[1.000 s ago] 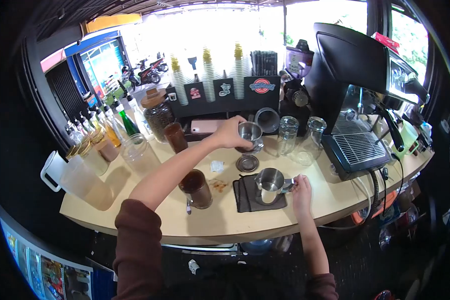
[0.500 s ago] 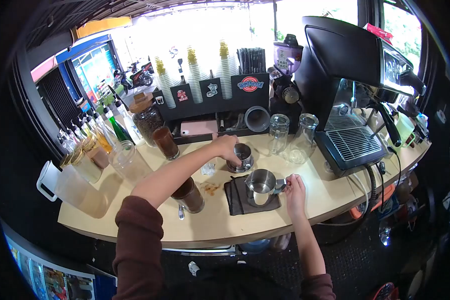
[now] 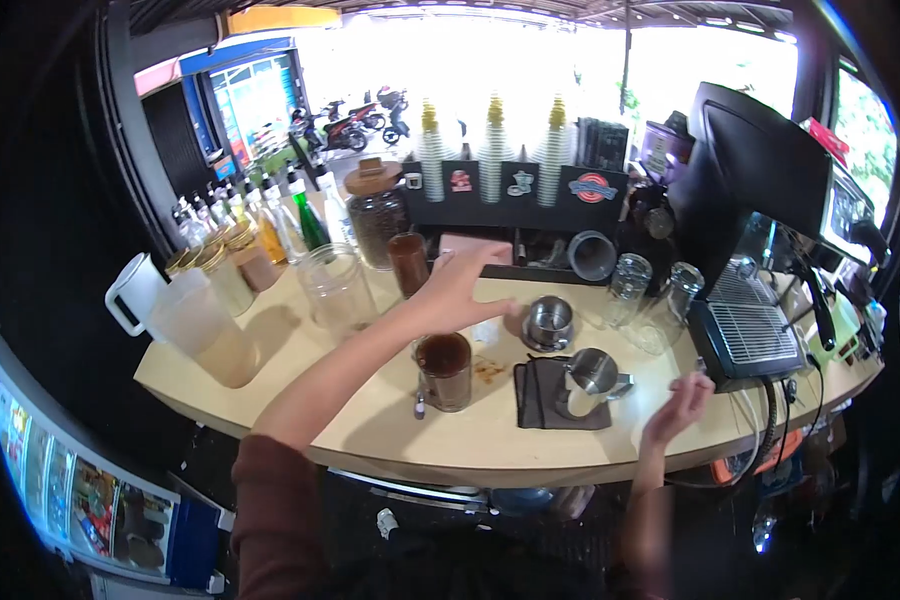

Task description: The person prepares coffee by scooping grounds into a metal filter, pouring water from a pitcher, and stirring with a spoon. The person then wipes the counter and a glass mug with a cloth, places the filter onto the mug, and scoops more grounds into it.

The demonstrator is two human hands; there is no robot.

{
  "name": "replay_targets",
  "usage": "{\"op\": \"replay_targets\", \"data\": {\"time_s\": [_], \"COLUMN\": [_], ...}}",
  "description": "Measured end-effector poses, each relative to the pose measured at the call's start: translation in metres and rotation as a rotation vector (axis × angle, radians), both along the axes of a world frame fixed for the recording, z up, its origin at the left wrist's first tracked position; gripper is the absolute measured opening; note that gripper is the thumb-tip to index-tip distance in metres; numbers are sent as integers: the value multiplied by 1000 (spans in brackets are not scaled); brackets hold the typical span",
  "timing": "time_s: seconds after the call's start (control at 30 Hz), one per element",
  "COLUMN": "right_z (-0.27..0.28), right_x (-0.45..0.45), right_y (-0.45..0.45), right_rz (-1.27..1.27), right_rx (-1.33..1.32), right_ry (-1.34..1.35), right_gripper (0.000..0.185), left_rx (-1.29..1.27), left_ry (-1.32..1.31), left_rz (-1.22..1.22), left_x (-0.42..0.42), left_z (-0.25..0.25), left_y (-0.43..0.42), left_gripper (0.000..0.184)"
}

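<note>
Over the middle of the counter, my left hand [image 3: 457, 293] is open, thumb and fingers apart, left of a small metal cup [image 3: 550, 322] that stands on a round metal lid. A steel pitcher [image 3: 595, 371] rests upright on a folded dark cloth [image 3: 540, 395]. To the right of its handle my right hand [image 3: 678, 405] is raised off it, fingers loosely curled and somewhat apart, holding nothing. Below my left forearm's wrist stands a glass of dark brown drink [image 3: 444, 372], with a spoon [image 3: 419, 404] beside it. Another brown-filled glass [image 3: 407, 264] is behind my left hand.
Clear glass jars [image 3: 626, 289] stand at the right, before an espresso machine [image 3: 750, 330]. At the left are a plastic pitcher [image 3: 205, 330], an empty wide jar [image 3: 336, 290] and syrup bottles [image 3: 305, 212]. A cup rack [image 3: 520, 195] lines the back. Brown stains mark the counter.
The small metal cup was set down on the lid and my left hand let it go, moving left. My right hand has released the pitcher's handle and moved right. The view has turned.
</note>
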State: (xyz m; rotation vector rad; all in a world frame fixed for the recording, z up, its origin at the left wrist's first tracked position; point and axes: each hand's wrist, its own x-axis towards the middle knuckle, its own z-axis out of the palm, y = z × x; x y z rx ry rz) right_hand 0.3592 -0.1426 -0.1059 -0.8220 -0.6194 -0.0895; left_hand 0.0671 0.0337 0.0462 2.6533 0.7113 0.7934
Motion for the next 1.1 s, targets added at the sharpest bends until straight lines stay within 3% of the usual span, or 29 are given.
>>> {"op": "replay_targets", "data": {"time_s": [0.07, 0.13, 0.23, 0.4, 0.47, 0.53, 0.67, 0.93, 1.1], "right_z": [42, 59, 65, 34, 22, 14, 0, 0, 1], "right_x": [-31, -62, -116, -161, -163, -158, -154, -149, -148], "right_y": [-6, -5, 7, 49, 63, 73, 83, 78, 76], "right_rz": [-35, 116, 412, 763, 767, 802, 738, 594, 551], "right_rx": [79, 53, -69, -271, -301, -486, -556, -521, -518], "right_ry": [-215, -336, -458, -443, -457, -529, -551, -627, -641], "right_gripper": [6, 9, 18, 20, 19, 16, 14, 12, 12], "left_rx": [-54, -115, -242, -399, -572, -450, -685, -929, -955], "left_ry": [-150, -298, -645, -748, -713, -744, -798, -938, -944], "left_rz": [3, -7, 63, 159, 169, 200, 67, -26, 99], "left_x": [-34, -57, -78, -79, -74, -69, -68, -59, -56], "left_z": [-1, -17, -60, -122, -130, -140, -159, -156, -144], "left_y": [-18, -31, -37, -22, -18, -14, 2, 5, -6], "left_gripper": [68, 61, 42, 31, 29, 25, 22, 23, 21]}}
